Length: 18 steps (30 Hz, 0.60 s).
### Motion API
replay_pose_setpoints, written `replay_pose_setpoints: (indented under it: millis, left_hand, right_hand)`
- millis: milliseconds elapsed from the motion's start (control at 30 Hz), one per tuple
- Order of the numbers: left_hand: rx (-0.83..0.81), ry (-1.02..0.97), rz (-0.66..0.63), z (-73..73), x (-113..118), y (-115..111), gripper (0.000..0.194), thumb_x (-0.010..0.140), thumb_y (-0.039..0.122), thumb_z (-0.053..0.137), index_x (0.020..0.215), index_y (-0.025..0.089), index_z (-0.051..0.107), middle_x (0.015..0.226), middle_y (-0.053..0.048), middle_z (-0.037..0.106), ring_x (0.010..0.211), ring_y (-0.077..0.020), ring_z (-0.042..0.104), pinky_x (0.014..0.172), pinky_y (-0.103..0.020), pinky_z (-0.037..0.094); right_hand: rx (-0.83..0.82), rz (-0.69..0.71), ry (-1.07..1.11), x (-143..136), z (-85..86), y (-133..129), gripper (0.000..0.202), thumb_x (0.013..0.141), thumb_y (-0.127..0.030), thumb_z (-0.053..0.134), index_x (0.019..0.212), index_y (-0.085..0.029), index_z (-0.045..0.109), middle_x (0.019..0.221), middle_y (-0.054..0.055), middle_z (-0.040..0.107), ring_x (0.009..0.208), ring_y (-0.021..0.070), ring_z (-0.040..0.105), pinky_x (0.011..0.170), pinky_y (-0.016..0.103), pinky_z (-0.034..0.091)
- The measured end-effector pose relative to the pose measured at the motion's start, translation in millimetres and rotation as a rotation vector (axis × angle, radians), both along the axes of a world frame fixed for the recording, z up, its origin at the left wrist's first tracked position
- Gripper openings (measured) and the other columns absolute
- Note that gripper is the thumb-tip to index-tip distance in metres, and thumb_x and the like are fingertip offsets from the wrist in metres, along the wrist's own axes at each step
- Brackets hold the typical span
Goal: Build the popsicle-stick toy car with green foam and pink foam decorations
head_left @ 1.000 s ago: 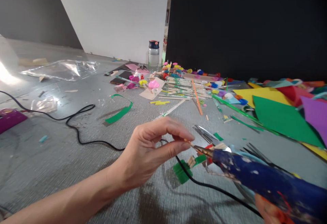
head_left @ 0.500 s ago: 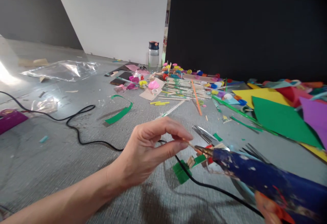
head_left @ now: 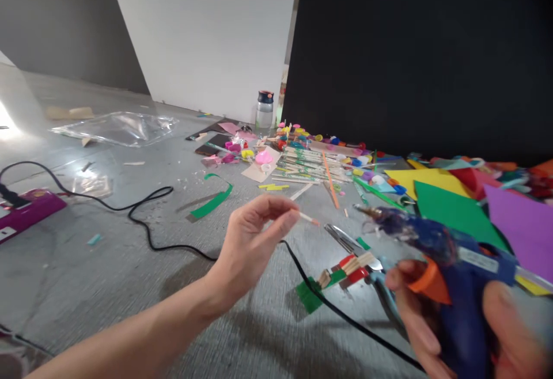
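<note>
My left hand pinches one end of a short thin stick with a pinkish tip, held above the surface. On the right, my right hand is wrapped round a blue hot glue gun with an orange trigger. The gun's nozzle points left and stands apart from the stick. Below and between my hands lies a small assembly of sticks and green and red pieces. The gun's black cord crosses over its green end. Scissors or pliers with metal jaws lie just behind it.
Coloured sheets lie at the right. Bundled sticks and small caps are heaped at the back, near a water bottle. A green paper strip, a plastic bag and a purple power strip are further left.
The glue gun has moved right, away from the stick, and more of my right hand shows. My left hand has shifted slightly left and still holds the stick. The view has tilted a little.
</note>
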<state>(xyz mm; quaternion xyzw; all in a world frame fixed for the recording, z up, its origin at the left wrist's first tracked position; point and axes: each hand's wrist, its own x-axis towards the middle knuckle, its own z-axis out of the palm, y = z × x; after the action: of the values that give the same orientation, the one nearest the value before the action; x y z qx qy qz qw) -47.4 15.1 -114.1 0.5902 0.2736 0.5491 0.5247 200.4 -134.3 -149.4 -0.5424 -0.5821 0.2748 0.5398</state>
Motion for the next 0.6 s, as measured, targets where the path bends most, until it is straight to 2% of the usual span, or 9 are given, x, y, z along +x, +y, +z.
replay_pose_setpoints:
  millis: [67, 167, 267, 300, 367, 433, 533, 600]
  left_hand:
    - [0.033, -0.108, 0.126, 8.8, -5, 1, 0.003, 0.086, 0.023, 0.073, 0.088, 0.021, 0.072, 0.081, 0.000, 0.069, 0.076, -0.0118, 0.061, 0.072, -0.024, 0.050]
    - [0.133, -0.267, 0.241, 24.3, -15, 0, 0.004, 0.088, 0.021, 0.071, 0.091, 0.022, 0.072, 0.085, 0.000, 0.068, 0.077, -0.0107, 0.060, 0.074, -0.023, 0.050]
    - [0.247, -0.349, 0.313, 36.0, -22, 0, 0.008, 0.090, 0.017, 0.068, 0.092, 0.024, 0.071, 0.088, 0.001, 0.067, 0.079, -0.0098, 0.059, 0.078, -0.022, 0.049]
    - [0.275, -0.359, 0.343, 38.3, -23, 0, 0.009, 0.090, 0.017, 0.068, 0.092, 0.024, 0.071, 0.088, 0.002, 0.066, 0.080, -0.0097, 0.059, 0.078, -0.023, 0.049]
    - [0.310, -0.364, 0.394, 40.5, -26, 2, 0.008, 0.091, 0.017, 0.068, 0.092, 0.025, 0.071, 0.088, 0.002, 0.066, 0.080, -0.0100, 0.059, 0.078, -0.023, 0.049]
    - [0.323, -0.361, 0.417, 39.9, -28, 5, 0.008, 0.091, 0.018, 0.067, 0.093, 0.024, 0.070, 0.089, 0.001, 0.066, 0.080, -0.0105, 0.060, 0.079, -0.024, 0.050]
    - [0.307, -0.353, 0.392, 35.8, -29, 9, 0.007, 0.091, 0.018, 0.067, 0.094, 0.024, 0.070, 0.089, 0.001, 0.067, 0.081, -0.0108, 0.061, 0.081, -0.025, 0.051]
    - [0.293, -0.343, 0.381, 33.0, -29, 11, 0.006, 0.090, 0.019, 0.068, 0.094, 0.024, 0.069, 0.090, 0.001, 0.067, 0.083, -0.0111, 0.061, 0.082, -0.026, 0.051]
  right_hand:
    - [-0.098, 0.032, 0.366, -15, 25.1, 16, 0.053, 0.104, -0.057, 0.022, 0.114, -0.032, 0.067, 0.072, 0.010, 0.064, 0.033, 0.0152, 0.040, 0.020, 0.026, 0.026]
    - [-0.150, -0.024, 0.561, -43, 68.3, 49, 0.036, 0.097, -0.060, 0.051, 0.101, -0.028, 0.068, 0.076, 0.006, 0.062, 0.038, 0.0110, 0.041, 0.024, 0.019, 0.028]
    - [-0.370, -0.114, 0.697, -72, 98.4, 94, 0.047, 0.101, -0.062, 0.044, 0.081, -0.023, 0.061, 0.071, 0.002, 0.057, 0.044, 0.0107, 0.049, 0.025, 0.015, 0.024]
    - [-0.384, -0.092, 0.690, -81, 102.4, 111, 0.044, 0.105, -0.056, 0.041, 0.082, -0.022, 0.059, 0.071, 0.000, 0.056, 0.046, 0.0094, 0.049, 0.028, 0.014, 0.028]
    - [-0.403, -0.060, 0.650, -97, 100.9, 145, 0.043, 0.109, -0.047, 0.036, 0.085, -0.020, 0.059, 0.068, -0.002, 0.052, 0.045, 0.0074, 0.045, 0.032, 0.014, 0.030]
    - [-0.469, -0.051, 0.587, -111, 89.5, 176, 0.041, 0.110, -0.048, 0.041, 0.095, -0.015, 0.060, 0.070, -0.003, 0.053, 0.043, 0.0066, 0.042, 0.034, 0.016, 0.030]
    - [-0.558, -0.032, 0.473, -130, 65.7, 213, 0.030, 0.105, -0.043, 0.057, 0.109, -0.014, 0.062, 0.087, 0.001, 0.062, 0.059, 0.0103, 0.057, 0.051, 0.022, 0.051]
    - [-0.627, 0.009, 0.399, -140, 52.2, 229, 0.027, 0.103, -0.038, 0.062, 0.115, -0.015, 0.062, 0.100, 0.004, 0.065, 0.074, 0.0151, 0.064, 0.064, 0.029, 0.058]
